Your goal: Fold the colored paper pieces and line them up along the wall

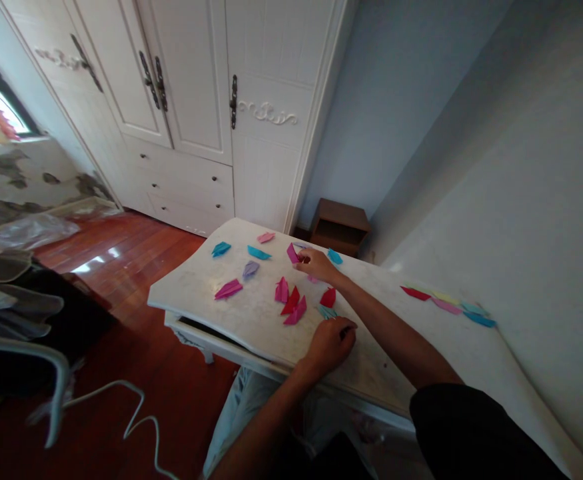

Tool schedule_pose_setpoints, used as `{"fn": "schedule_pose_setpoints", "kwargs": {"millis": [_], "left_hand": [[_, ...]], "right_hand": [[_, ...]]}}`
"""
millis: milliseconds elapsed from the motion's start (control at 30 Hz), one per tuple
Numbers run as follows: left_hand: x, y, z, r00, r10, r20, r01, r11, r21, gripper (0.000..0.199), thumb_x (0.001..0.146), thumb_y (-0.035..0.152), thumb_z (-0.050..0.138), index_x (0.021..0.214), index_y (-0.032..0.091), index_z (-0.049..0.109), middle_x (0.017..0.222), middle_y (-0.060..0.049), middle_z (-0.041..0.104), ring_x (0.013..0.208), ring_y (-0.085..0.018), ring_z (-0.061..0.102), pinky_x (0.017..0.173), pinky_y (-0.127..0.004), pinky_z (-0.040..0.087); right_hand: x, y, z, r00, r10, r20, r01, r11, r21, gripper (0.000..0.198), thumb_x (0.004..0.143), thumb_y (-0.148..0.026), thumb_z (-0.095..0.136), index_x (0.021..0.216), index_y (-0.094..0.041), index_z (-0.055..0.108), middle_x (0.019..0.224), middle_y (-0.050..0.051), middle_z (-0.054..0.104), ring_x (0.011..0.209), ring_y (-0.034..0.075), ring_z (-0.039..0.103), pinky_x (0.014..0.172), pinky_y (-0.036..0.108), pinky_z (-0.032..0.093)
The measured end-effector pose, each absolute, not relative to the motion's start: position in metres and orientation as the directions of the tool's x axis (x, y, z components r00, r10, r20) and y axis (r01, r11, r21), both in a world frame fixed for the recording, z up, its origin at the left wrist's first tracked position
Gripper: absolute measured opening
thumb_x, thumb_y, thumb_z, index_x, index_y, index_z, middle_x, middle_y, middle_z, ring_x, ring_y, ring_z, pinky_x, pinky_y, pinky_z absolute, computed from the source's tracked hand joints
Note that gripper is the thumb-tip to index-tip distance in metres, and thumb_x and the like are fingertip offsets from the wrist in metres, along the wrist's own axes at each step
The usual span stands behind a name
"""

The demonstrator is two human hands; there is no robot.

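Observation:
My right hand (316,263) reaches over the far part of the white table (366,347). Its fingers pinch a magenta folded paper boat (292,253). Closer to me, my left hand (331,341) is curled above the table's near side, and whatever may be in its fingers is hidden. Right beside its knuckles lies a pale teal paper boat (327,311); I cannot tell whether they touch. A red boat (328,297) sits just beyond that. Left of my hands, a red boat (290,301) lies between two magenta ones (282,290) (296,312).
Several more folded papers are scattered leftward, among them a blue one (259,253) and a lilac one (250,269). A coloured row (446,305) lies along the wall at right. Beyond stand a white wardrobe (191,87) and a brown cabinet (341,217). A white cable (141,400) crosses the floor.

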State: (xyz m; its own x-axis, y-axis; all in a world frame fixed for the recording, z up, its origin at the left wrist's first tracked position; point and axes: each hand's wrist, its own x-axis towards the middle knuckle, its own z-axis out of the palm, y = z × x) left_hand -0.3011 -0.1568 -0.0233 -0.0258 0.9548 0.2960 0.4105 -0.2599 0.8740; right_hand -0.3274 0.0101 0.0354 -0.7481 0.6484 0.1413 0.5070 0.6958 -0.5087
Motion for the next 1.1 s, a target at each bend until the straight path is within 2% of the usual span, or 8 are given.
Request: {"fn": "schedule_pose_setpoints", "kwargs": {"millis": [167, 267, 367, 533, 600, 733, 867, 1100], "left_hand": [[-0.303, -0.155, -0.023, -0.108, 0.958, 0.266, 0.368, -0.211, 0.906, 0.023, 0.084, 0.019, 0.052, 0.095, 0.015, 0.073, 0.092, -0.009, 0.075, 0.082, -0.019, 0.067, 0.082, -0.032, 0.051], [-0.303, -0.153, -0.022, -0.156, 0.959, 0.238, 0.344, -0.173, 0.923, 0.022, 0.084, 0.018, 0.053, 0.095, 0.016, 0.071, 0.089, -0.008, 0.074, 0.079, -0.019, 0.066, 0.08, -0.032, 0.051], [-0.301, -0.152, -0.021, -0.212, 0.959, 0.191, 0.273, -0.129, 0.953, 0.023, 0.085, 0.022, 0.053, 0.101, 0.015, 0.067, 0.079, -0.005, 0.071, 0.069, -0.016, 0.063, 0.07, -0.029, 0.051], [-0.29, -0.149, -0.019, -0.35, 0.933, 0.081, -0.045, -0.103, 0.994, 0.043, 0.082, 0.04, 0.063, 0.116, 0.015, 0.054, 0.085, -0.003, 0.067, 0.062, -0.012, 0.062, 0.054, -0.022, 0.05], [-0.281, -0.148, -0.015, -0.363, 0.931, 0.047, -0.166, -0.114, 0.979, 0.047, 0.078, 0.046, 0.067, 0.113, 0.016, 0.054, 0.086, -0.003, 0.067, 0.057, -0.011, 0.061, 0.048, -0.021, 0.048], [-0.258, -0.145, -0.003, -0.33, 0.942, 0.066, -0.22, -0.145, 0.965, 0.036, 0.077, 0.048, 0.068, 0.089, 0.015, 0.062, 0.067, 0.001, 0.063, 0.048, -0.008, 0.054, 0.044, -0.019, 0.045], [-0.232, -0.137, 0.009, -0.244, 0.969, 0.024, -0.294, -0.098, 0.951, 0.031, 0.077, 0.046, 0.068, 0.08, 0.014, 0.064, 0.057, 0.002, 0.059, 0.046, -0.007, 0.051, 0.044, -0.018, 0.043], [-0.174, -0.101, 0.015, 0.021, 0.999, -0.041, -0.235, 0.045, 0.971, 0.021, 0.07, 0.034, 0.069, 0.07, 0.014, 0.065, 0.054, 0.001, 0.059, 0.045, -0.008, 0.052, 0.042, -0.017, 0.042]], "right_hand": [[-0.275, -0.008, 0.041, -0.759, 0.639, 0.129, 0.316, 0.533, -0.785, 0.016, 0.079, -0.031, 0.063, 0.083, -0.016, 0.067, 0.069, -0.001, 0.064, 0.062, 0.013, 0.058, 0.06, 0.024, 0.044], [-0.238, -0.023, 0.042, -0.722, 0.676, 0.148, 0.259, 0.463, -0.848, 0.025, 0.077, -0.036, 0.067, 0.09, -0.015, 0.071, 0.077, 0.001, 0.068, 0.064, 0.014, 0.059, 0.06, 0.024, 0.045], [-0.2, -0.038, 0.041, -0.656, 0.747, 0.107, 0.247, 0.347, -0.905, 0.032, 0.073, -0.04, 0.071, 0.094, -0.016, 0.073, 0.082, 0.002, 0.07, 0.063, 0.013, 0.058, 0.058, 0.024, 0.045], [-0.146, -0.062, 0.036, -0.582, 0.813, 0.012, 0.204, 0.16, -0.966, 0.03, 0.069, -0.041, 0.077, 0.082, -0.015, 0.073, 0.065, -0.001, 0.065, 0.054, 0.01, 0.053, 0.051, 0.022, 0.041], [-0.13, -0.07, 0.034, -0.559, 0.829, -0.003, 0.189, 0.124, -0.974, 0.03, 0.068, -0.042, 0.078, 0.078, -0.015, 0.072, 0.063, -0.001, 0.063, 0.053, 0.009, 0.051, 0.051, 0.021, 0.04], [-0.101, -0.077, 0.033, -0.522, 0.853, -0.005, 0.182, 0.105, -0.978, 0.031, 0.067, -0.045, 0.079, 0.071, -0.016, 0.069, 0.059, -0.003, 0.059, 0.053, 0.009, 0.049, 0.05, 0.022, 0.037], [-0.066, -0.079, 0.029, -0.453, 0.891, 0.008, 0.18, 0.101, -0.979, 0.032, 0.067, -0.045, 0.079, 0.065, -0.017, 0.065, 0.053, -0.004, 0.054, 0.051, 0.009, 0.046, 0.048, 0.021, 0.034], [0.004, -0.077, 0.017, -0.171, 0.985, 0.037, -0.054, 0.029, -0.998, 0.033, 0.073, -0.05, 0.073, 0.073, -0.018, 0.064, 0.068, 0.0, 0.062, 0.056, 0.011, 0.057, 0.057, 0.025, 0.047]]}}
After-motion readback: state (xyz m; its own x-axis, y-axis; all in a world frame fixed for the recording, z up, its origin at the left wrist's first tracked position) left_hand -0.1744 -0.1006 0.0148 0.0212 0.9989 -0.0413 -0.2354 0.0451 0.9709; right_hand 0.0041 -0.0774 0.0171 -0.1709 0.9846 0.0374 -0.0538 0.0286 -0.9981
